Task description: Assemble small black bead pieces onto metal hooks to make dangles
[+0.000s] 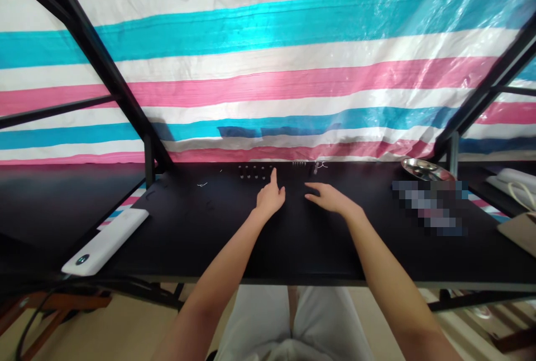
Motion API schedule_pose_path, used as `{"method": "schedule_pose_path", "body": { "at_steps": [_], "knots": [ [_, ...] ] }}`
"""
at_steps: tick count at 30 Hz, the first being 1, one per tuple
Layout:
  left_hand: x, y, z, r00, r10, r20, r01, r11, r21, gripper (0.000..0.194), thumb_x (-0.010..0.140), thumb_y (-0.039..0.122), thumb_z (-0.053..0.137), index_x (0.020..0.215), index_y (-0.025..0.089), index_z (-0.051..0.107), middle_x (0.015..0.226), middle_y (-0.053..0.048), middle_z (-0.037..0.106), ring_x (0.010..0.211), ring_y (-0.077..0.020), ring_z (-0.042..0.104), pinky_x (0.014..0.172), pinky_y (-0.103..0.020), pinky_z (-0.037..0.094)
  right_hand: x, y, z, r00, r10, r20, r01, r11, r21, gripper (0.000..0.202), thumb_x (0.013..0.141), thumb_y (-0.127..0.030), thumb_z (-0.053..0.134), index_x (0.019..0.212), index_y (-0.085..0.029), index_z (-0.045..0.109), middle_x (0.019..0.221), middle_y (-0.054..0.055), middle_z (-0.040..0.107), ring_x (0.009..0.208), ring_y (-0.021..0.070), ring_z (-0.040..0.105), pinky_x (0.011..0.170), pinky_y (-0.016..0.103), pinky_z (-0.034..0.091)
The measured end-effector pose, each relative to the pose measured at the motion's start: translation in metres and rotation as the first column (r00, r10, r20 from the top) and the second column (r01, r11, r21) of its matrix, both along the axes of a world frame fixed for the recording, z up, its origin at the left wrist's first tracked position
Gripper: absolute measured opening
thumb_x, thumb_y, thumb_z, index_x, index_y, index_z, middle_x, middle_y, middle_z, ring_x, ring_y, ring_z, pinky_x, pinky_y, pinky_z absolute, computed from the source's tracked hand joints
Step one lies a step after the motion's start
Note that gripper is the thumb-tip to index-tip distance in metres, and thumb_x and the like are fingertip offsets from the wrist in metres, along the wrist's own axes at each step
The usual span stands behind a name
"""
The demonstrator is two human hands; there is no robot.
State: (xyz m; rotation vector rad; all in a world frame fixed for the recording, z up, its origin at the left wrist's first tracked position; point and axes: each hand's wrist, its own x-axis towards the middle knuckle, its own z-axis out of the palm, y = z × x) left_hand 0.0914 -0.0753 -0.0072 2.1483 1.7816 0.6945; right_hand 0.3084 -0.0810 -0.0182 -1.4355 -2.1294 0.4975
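Near the far edge of the black tabletop, my left hand has its index finger stretched out and its thumb apart. That fingertip is at the right end of two rows of small round pieces, too small to name; whether it touches one I cannot tell. My right hand hovers over or rests on the table to the right, fingers extended and thumb spread, with nothing visible in it. Beyond the hands is a short row of small thin metallic pieces. Beside it are a small greyish piece and a white string-like bit.
A white oblong device with a round display lies at the left edge. Shiny metal dishes stand at the back right, behind a pixelated patch. A white scrap lies left of the rows. Black frame bars and striped sheeting rise behind.
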Motion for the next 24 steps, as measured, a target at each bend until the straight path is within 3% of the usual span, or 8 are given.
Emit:
{"method": "schedule_pose_path", "body": {
  "at_steps": [3, 9, 12, 15, 18, 21, 24],
  "knots": [
    [-0.003, 0.012, 0.007, 0.993, 0.059, -0.105, -0.064, 0.997, -0.048, 0.08, 0.08, 0.03, 0.049, 0.143, 0.014, 0.002, 0.085, -0.013, 0.066, 0.074, -0.0227, 0.062, 0.07, -0.032, 0.042, -0.014, -0.008, 0.0, 0.997, 0.069, -0.017, -0.067, 0.993, 0.097, 0.038, 0.081, -0.031, 0.052, 0.117, -0.019, 0.058, 0.119, 0.009, 0.059, 0.109, 0.0224, 0.055, 0.098, 0.038, 0.039],
    [-0.001, 0.036, 0.016, 0.962, 0.057, -0.269, -0.079, 0.994, -0.074, 0.079, 0.08, 0.027, 0.048, 0.143, 0.013, 0.002, 0.095, -0.018, 0.065, 0.084, -0.0254, 0.063, 0.074, -0.033, 0.043, -0.02, -0.012, -0.001, 0.995, 0.096, 0.015, -0.097, 0.989, 0.11, 0.033, 0.082, -0.027, 0.05, 0.112, -0.02, 0.06, 0.112, 0.008, 0.062, 0.101, 0.0214, 0.058, 0.092, 0.038, 0.044],
    [0.001, 0.044, 0.015, 0.945, 0.067, -0.319, -0.093, 0.994, -0.064, 0.073, 0.08, 0.024, 0.047, 0.142, 0.013, 0.01, 0.097, -0.019, 0.063, 0.088, -0.0268, 0.062, 0.075, -0.034, 0.043, -0.022, -0.014, 0.0, 0.995, 0.095, 0.016, -0.096, 0.99, 0.101, 0.033, 0.082, -0.027, 0.05, 0.112, -0.021, 0.061, 0.11, 0.008, 0.062, 0.1, 0.0214, 0.059, 0.091, 0.037, 0.045],
    [0.001, 0.047, 0.012, 0.942, 0.088, -0.325, -0.089, 0.996, 0.013, 0.053, 0.083, 0.019, 0.042, 0.135, 0.013, 0.033, 0.099, -0.018, 0.062, 0.091, -0.027, 0.061, 0.076, -0.034, 0.043, -0.024, -0.017, 0.001, 0.995, 0.1, 0.006, -0.1, 0.991, 0.091, 0.032, 0.082, -0.027, 0.05, 0.11, -0.02, 0.062, 0.11, 0.009, 0.062, 0.1, 0.0217, 0.059, 0.092, 0.037, 0.044],
    [-0.001, 0.045, 0.01, 0.97, 0.08, -0.231, -0.055, 0.992, 0.116, 0.032, 0.085, 0.017, 0.04, 0.115, 0.018, 0.053, 0.101, -0.014, 0.062, 0.091, -0.0243, 0.061, 0.076, -0.033, 0.043, -0.025, -0.017, 0.001, 0.994, 0.11, -0.022, -0.108, 0.991, 0.081, 0.032, 0.081, -0.028, 0.05, 0.11, -0.019, 0.062, 0.11, 0.009, 0.062, 0.099, 0.0217, 0.059, 0.09, 0.037, 0.045],
    [-0.002, 0.036, 0.008, 1.0, 0.004, 0.026, -0.008, 0.989, 0.145, 0.02, 0.083, 0.018, 0.047, 0.099, 0.02, 0.059, 0.09, -0.008, 0.065, 0.079, -0.0189, 0.063, 0.07, -0.029, 0.044, -0.026, -0.015, -0.002, 0.994, 0.067, -0.083, -0.06, 0.995, 0.078, 0.034, 0.08, -0.029, 0.051, 0.113, -0.019, 0.059, 0.11, 0.009, 0.062, 0.092, 0.0206, 0.061, 0.086, 0.037, 0.047],
    [0.002, 0.025, 0.005, 0.911, -0.118, 0.394, 0.105, 0.993, 0.055, 0.017, 0.081, 0.018, 0.05, 0.096, 0.018, 0.057, 0.079, -0.003, 0.065, 0.05, -0.0091, 0.057, 0.054, -0.022, 0.044, -0.031, -0.012, -0.007, 0.976, -0.032, -0.215, 0.054, 0.994, 0.095, 0.045, 0.08, -0.029, 0.052, 0.124, -0.019, 0.049, 0.113, 0.01, 0.06, 0.088, 0.019, 0.061, 0.085, 0.038, 0.047]
  ]
}}
